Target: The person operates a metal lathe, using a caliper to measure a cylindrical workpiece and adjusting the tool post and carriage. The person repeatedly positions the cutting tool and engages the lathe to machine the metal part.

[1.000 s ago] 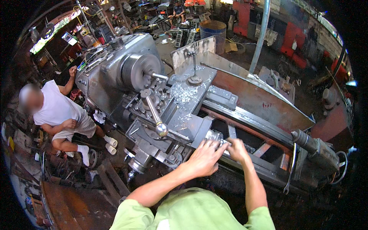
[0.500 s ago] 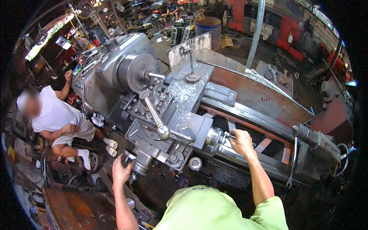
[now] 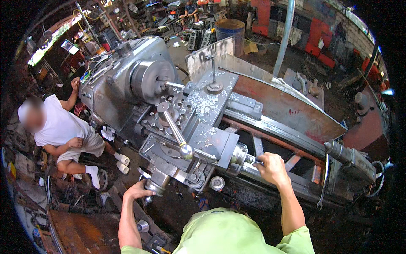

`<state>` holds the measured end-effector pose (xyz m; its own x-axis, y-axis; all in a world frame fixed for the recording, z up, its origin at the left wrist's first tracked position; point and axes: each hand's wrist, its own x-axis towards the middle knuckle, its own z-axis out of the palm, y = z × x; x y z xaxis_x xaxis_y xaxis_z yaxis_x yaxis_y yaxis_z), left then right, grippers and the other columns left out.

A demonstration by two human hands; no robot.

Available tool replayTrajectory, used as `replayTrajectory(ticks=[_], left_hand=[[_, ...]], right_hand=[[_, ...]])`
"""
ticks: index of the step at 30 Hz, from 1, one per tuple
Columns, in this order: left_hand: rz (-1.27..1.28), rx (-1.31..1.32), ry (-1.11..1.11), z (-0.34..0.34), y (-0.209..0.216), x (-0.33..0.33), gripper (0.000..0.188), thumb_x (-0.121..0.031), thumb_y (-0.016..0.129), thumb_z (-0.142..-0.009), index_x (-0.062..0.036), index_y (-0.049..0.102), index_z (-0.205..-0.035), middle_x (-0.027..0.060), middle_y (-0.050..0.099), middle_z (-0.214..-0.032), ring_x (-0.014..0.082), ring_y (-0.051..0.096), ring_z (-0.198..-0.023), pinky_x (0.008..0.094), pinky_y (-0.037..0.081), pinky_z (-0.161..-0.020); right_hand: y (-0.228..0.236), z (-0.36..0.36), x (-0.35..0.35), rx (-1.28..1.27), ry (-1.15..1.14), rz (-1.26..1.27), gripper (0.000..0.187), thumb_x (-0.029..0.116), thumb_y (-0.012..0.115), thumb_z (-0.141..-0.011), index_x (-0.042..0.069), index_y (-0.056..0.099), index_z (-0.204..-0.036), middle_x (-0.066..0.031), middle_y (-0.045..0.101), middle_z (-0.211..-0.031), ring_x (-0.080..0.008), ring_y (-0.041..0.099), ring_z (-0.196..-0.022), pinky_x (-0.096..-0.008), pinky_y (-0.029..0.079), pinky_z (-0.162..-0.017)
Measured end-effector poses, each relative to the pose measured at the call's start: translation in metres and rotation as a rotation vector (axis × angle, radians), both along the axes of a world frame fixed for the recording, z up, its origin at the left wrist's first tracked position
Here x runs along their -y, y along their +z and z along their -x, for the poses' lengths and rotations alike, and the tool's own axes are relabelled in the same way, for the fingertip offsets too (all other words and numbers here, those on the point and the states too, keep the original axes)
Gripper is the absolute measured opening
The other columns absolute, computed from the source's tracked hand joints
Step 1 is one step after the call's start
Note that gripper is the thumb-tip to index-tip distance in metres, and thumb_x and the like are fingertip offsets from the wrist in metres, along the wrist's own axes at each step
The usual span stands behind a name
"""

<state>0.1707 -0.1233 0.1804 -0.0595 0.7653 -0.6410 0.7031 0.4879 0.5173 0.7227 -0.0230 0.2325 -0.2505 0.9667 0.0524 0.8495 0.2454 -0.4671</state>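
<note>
The right hand [image 3: 272, 169] has its fingers curled shut on a small crank handle [image 3: 251, 159] at the right-hand edge of the lathe's slide [image 3: 226, 146]. The handle's long axis runs left to right, dipping slightly rightward and roughly following the bed [image 3: 292, 133]; it points out of a round steel collar [image 3: 240, 153] into the fist, which hides its outer end.

The left hand [image 3: 137, 190] rests against a round steel handwheel [image 3: 157, 185] at the slide's near left corner. That wheel's axis points down and to the left, toward the person. Its rim is partly covered by the hand, so I cannot tell whether the fingers are clamped on it or only laid over.

Between the hands, a lever [image 3: 175, 129] slants from the tool post down and rightward to its ball knob. Bright metal chips [image 3: 205, 103] lie toward the far edge of the carriage. The chuck [image 3: 152, 80] looks smeared, its jaws hard to make out. Under the slide's near edge, the small parts sink into shadow, and the wearer's shirt [image 3: 224, 233] is cut off by the lower border.
</note>
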Motion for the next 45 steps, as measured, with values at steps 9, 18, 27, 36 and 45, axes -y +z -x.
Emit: replayTrajectory(ticks=[9,18,27,36,45], left_hand=[[-0.238,0.069,0.148,-0.024,-0.016,0.010,0.095,-0.028,0.090,-0.063,0.0090,0.044,-0.137,0.0217,0.062,-0.127,0.0300,0.060,-0.119,0.0384,0.045,-0.106],[-0.455,-0.365,0.125,-0.069,-0.017,0.030,0.112,-0.029,0.089,-0.058,0.0123,0.029,-0.144,0.0337,0.046,-0.134,0.0462,0.047,-0.127,0.0461,0.041,-0.109],[-0.421,-0.431,0.182,-0.079,-0.008,0.032,0.107,-0.032,0.086,-0.063,0.0116,0.032,-0.146,0.0342,0.042,-0.142,0.0472,0.042,-0.134,0.0465,0.039,-0.112],[-0.904,-0.539,0.171,-0.126,0.031,0.036,0.060,-0.010,0.076,-0.075,0.0058,0.055,-0.129,0.0255,0.058,-0.125,0.0420,0.054,-0.117,0.0482,0.043,-0.103],[-0.983,-0.026,-0.301,-0.254,0.050,0.019,0.043,-0.012,0.074,-0.080,-0.0025,0.064,-0.120,0.0153,0.068,-0.110,0.0326,0.064,-0.106,0.0405,0.051,-0.097]], right_hand=[[0.004,0.003,0.006,-0.077,-0.005,0.006,0.022,0.024,0.077,-0.081,0.007,0.077,-0.094,-0.0180,0.069,-0.084,-0.0378,0.068,-0.083,-0.0481,0.054,-0.075],[-0.009,-0.010,-0.009,-0.299,-0.020,0.012,0.022,0.019,0.073,-0.084,0.001,0.075,-0.097,-0.0213,0.071,-0.091,-0.0387,0.069,-0.087,-0.0438,0.054,-0.076],[-0.039,-0.003,-0.019,-0.262,-0.005,0.259,0.021,0.018,0.063,-0.094,0.002,0.071,-0.105,-0.0230,0.071,-0.092,-0.0409,0.068,-0.087,-0.0473,0.053,-0.080],[-0.047,0.020,0.001,-0.258,-0.020,-0.120,0.037,0.031,0.067,-0.094,0.000,0.061,-0.114,-0.0220,0.068,-0.097,-0.0437,0.064,-0.093,-0.0490,0.051,-0.082],[-0.077,0.028,-0.007,-0.434,-0.145,-0.111,0.028,0.024,0.060,-0.100,-0.002,0.062,-0.092,-0.0259,0.062,-0.075,-0.0444,0.064,-0.070,-0.0447,0.046,-0.059]])
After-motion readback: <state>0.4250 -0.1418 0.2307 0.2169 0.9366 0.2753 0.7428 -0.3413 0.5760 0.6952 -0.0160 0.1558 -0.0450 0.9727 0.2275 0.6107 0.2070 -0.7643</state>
